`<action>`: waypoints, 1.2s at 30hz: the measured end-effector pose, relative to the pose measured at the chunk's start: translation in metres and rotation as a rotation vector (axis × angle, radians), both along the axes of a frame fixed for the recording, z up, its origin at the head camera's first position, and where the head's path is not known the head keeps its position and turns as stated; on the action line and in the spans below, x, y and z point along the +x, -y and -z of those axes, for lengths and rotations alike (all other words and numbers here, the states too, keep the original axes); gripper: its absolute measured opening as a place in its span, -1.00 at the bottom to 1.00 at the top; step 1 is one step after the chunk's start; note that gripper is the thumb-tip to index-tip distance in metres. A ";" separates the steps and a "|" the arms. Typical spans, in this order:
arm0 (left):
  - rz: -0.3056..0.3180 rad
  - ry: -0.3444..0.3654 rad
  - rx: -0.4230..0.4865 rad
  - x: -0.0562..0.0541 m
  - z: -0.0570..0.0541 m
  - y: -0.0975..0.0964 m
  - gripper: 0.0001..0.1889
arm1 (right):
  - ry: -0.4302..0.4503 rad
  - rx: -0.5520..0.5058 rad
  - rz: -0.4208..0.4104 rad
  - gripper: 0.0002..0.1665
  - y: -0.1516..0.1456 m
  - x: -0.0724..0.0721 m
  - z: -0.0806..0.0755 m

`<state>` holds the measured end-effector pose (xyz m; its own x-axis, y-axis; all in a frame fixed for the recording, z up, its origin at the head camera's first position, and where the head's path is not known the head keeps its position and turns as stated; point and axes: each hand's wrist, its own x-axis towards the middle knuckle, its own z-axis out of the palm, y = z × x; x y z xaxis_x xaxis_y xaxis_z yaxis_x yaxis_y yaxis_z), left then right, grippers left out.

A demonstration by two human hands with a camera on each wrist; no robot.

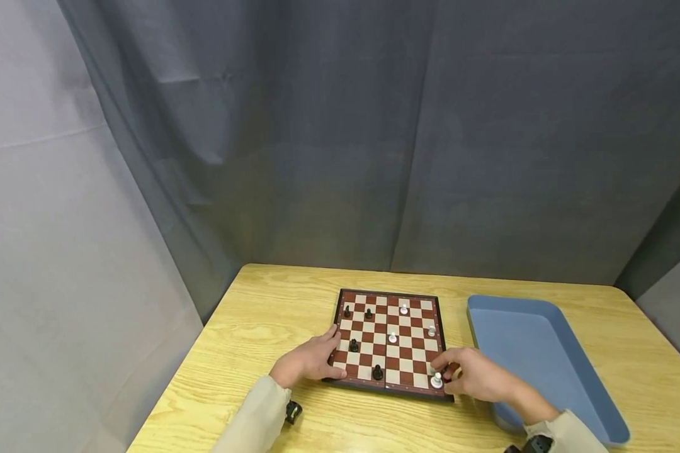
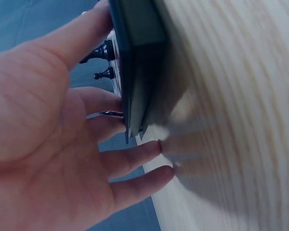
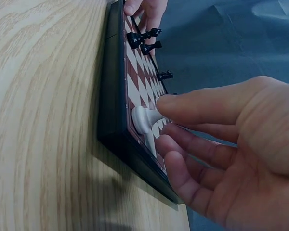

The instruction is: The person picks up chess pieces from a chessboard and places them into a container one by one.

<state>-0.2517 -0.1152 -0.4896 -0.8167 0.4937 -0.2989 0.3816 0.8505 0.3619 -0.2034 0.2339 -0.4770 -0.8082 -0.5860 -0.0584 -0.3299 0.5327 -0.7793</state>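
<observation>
- While the L edge of the chessbd (image 1: 376,346) is touched by the L hand (image 1: 308,359), its fingers are spread wide; nothing is gripped.
- The chessbd is laid flat on the tbl (image 1: 272,302); black pcs (image 1: 354,345) are stood on its L half, white pcs (image 1: 393,338) on its R half.
- At nr R corner, one white pc (image 1: 437,381) is flanked by the R hand (image 1: 478,376), fingers bent; whether pinched cannot be told.
- Blue tray (image 1: 532,352) is set R of chessbd, partly hidden by R forearm (image 1: 535,402).

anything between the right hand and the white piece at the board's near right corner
Nothing visible stands in the way: the right hand is close beside the white piece, though whether they touch is hard to tell. The blue tray lies right of the chessboard, not between them.
</observation>
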 end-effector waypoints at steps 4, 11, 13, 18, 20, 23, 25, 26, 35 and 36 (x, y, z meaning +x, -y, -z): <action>-0.007 0.008 0.009 0.000 -0.002 0.000 -0.09 | 0.024 -0.001 0.007 -0.61 0.000 0.000 0.003; -0.003 -0.002 -0.009 -0.001 -0.002 0.000 -0.10 | 0.007 -0.006 0.002 -0.68 0.001 -0.002 0.005; 0.004 -0.006 -0.017 -0.001 -0.003 0.000 -0.10 | 0.007 -0.016 0.000 -0.70 0.001 -0.002 0.006; 0.025 -0.019 -0.033 0.000 -0.003 0.000 -0.09 | 0.015 -0.039 -0.014 -0.75 0.002 -0.003 0.012; 0.025 -0.021 -0.033 0.001 -0.002 0.000 -0.09 | 0.009 -0.049 -0.017 -0.76 0.003 -0.003 0.015; 0.020 -0.020 -0.036 0.002 0.000 0.000 -0.07 | -0.008 -0.046 -0.014 -0.77 0.003 -0.004 0.017; 0.017 -0.020 -0.036 0.001 0.002 0.000 -0.06 | -0.026 -0.027 -0.007 -0.77 0.003 -0.005 0.019; 0.016 -0.020 -0.035 0.001 0.002 0.000 -0.05 | -0.033 -0.016 -0.004 -0.77 0.003 -0.005 0.020; 0.006 0.000 -0.024 0.001 0.002 0.000 -0.06 | -0.074 0.047 -0.011 -0.79 0.004 -0.008 0.020; 0.004 0.003 -0.023 0.000 0.002 0.000 -0.06 | -0.070 0.046 -0.013 -0.79 0.004 -0.008 0.020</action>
<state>-0.2513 -0.1155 -0.4913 -0.8138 0.4898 -0.3126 0.3839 0.8571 0.3435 -0.2117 0.2302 -0.4965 -0.8036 -0.5944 -0.0291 -0.3901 0.5630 -0.7286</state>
